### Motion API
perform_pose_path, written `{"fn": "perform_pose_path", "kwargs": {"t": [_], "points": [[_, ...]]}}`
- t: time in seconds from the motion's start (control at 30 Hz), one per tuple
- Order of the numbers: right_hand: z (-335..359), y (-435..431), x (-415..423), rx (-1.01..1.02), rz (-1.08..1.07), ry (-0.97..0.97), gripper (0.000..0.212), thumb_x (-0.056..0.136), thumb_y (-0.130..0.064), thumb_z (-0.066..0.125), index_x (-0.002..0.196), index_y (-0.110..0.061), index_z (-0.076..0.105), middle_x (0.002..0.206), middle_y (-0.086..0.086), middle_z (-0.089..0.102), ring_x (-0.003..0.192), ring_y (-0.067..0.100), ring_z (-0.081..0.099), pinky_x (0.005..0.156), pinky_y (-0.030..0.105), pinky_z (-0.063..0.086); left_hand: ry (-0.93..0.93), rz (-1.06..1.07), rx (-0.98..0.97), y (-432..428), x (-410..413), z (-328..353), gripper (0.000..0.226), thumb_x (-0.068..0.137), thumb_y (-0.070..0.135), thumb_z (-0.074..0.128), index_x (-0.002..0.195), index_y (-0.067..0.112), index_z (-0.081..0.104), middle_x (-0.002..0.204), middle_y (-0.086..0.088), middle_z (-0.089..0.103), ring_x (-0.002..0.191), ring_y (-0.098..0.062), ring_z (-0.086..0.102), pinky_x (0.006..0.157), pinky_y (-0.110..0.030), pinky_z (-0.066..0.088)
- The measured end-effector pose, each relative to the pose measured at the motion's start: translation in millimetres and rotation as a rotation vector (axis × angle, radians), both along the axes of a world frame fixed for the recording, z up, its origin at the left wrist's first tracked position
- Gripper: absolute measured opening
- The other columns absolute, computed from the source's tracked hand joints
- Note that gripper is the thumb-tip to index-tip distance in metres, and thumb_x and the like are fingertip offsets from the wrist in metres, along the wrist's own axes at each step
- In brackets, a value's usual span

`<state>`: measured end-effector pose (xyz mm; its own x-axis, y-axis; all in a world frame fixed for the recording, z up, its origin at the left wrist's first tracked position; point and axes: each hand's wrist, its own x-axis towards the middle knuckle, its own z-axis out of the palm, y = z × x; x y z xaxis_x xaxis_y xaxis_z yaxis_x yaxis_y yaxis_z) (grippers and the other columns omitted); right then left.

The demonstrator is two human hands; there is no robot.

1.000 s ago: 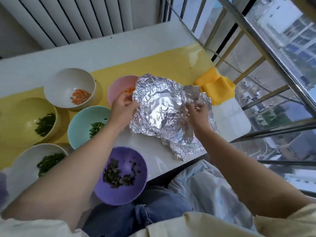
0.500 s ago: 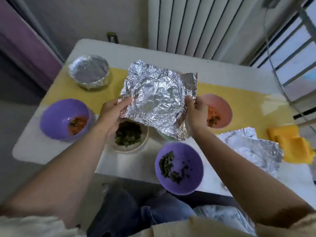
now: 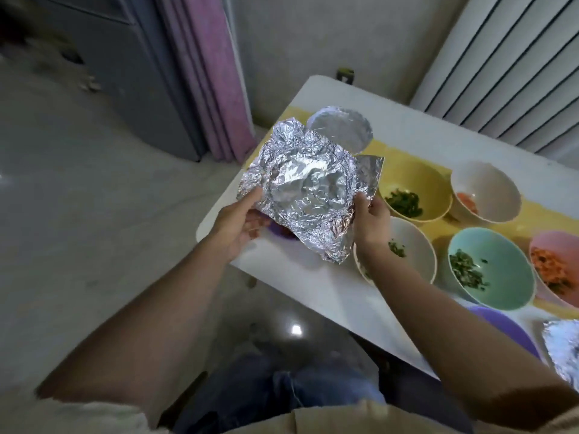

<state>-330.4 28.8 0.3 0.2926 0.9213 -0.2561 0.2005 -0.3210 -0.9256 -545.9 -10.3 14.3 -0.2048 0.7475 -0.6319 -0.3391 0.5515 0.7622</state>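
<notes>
1. Foil (image 3: pixel 308 189): light, thin, easily crumpled or torn; best pinched gently at opposite edges
2. Left grip (image 3: pixel 239 222) pinches its left edge, right grip (image 3: pixel 371 220) its right; foil held between them, above the table (image 3: pixel 300 286)
3. Dished face up; long axis seems to run away from the grips, far corner to near
</notes>
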Motion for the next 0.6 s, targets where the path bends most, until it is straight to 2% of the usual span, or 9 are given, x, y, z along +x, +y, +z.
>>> {"fn": "perform_pose_path", "kwargs": {"t": [0.07,0.13,0.2,0.23,0.3,0.33,0.43,0.53,0.6], "points": [[-2,-1,-18,-0.028,-0.004,0.012,0.027,0.101,-0.031,0.047,0.109,-0.006,0.056,0.104,0.011,0.063,0.097,0.026,0.058,0.087,0.037,0.046,-0.041,-0.055,-0.011,1,-5,-5,0.024,0.086,0.034,0.072,0.099,0.014,0.067,0.061,0.006,0.064,0.053,-0.010,0.059,0.060,-0.026,0.045],[-6,0,-30,-0.049,0.008,0.030,0.025,0.101,-0.027,0.047,0.107,-0.004,0.056,0.095,0.009,0.057,0.088,0.021,0.052,0.077,0.032,0.041,-0.017,-0.020,-0.012,4,-9,-12,0.034,0.081,0.019,0.078,0.106,0.003,0.063,0.073,-0.004,0.059,0.056,-0.015,0.053,0.060,-0.029,0.049],[-9,2,-35,-0.049,0.014,0.080,0.009,0.098,-0.019,0.049,0.093,-0.012,0.054,0.080,0.004,0.054,0.074,0.020,0.049,0.067,0.032,0.040,0.059,0.018,-0.011,7,-14,-18,0.039,0.073,0.015,0.083,0.098,0.004,0.056,0.085,-0.012,0.052,0.059,-0.019,0.051,0.062,-0.033,0.051],[-8,3,-35,-0.058,0.020,0.104,0.003,0.096,-0.018,0.050,0.096,-0.015,0.051,0.080,0.003,0.053,0.069,0.019,0.050,0.063,0.032,0.043,0.129,0.007,-0.016,9,-18,-20,0.037,0.071,0.015,0.084,0.090,0.007,0.053,0.080,-0.012,0.051,0.058,-0.019,0.051,0.066,-0.036,0.052],[-7,8,-34,-0.066,0.042,0.109,0.023,0.096,-0.022,0.055,0.115,-0.015,0.045,0.095,0.003,0.055,0.073,0.015,0.055,0.064,0.033,0.050,0.248,-0.058,-0.042,11,-26,-24,0.035,0.074,0.013,0.082,0.073,0.010,0.047,0.063,-0.006,0.049,0.055,-0.018,0.051,0.072,-0.039,0.052],[-6,13,-32,-0.048,0.044,0.081,0.034,0.095,-0.025,0.058,0.124,-0.014,0.042,0.105,0.003,0.056,0.082,0.015,0.058,0.072,0.033,0.052,0.275,-0.089,-0.049,12,-31,-26,0.035,0.076,0.011,0.080,0.068,0.012,0.046,0.058,-0.001,0.047,0.055,-0.017,0.050,0.071,-0.038,0.053],[-2,33,-26,0.014,0.099,-0.051,0.050,0.090,-0.032,0.067,0.130,-0.011,0.047,0.113,0.005,0.061,0.098,0.014,0.059,0.085,0.027,0.048,0.305,-0.140,-0.031,14,-41,-31,0.037,0.077,0.006,0.076,0.054,0.015,0.050,0.055,0.001,0.042,0.055,-0.014,0.045,0.058,-0.029,0.048],[-2,55,-23,-0.121,0.340,-0.237,0.053,0.088,-0.045,0.066,0.125,-0.009,0.055,0.106,0.003,0.064,0.096,0.018,0.060,0.084,0.031,0.048,0.298,-0.181,-0.038,18,-46,-36,0.030,0.078,0.006,0.076,0.056,0.012,0.056,0.055,0.001,0.045,0.057,-0.015,0.046,0.060,-0.028,0.046],[-6,64,-25,-0.201,0.468,-0.278,0.040,0.088,-0.050,0.064,0.096,-0.011,0.062,0.083,0.002,0.061,0.077,0.020,0.058,0.071,0.032,0.045,0.294,-0.221,-0.034,23,-45,-38,0.021,0.078,0.009,0.078,0.068,0.004,0.060,0.062,-0.004,0.049,0.060,-0.015,0.049,0.061,-0.028,0.046]]}}
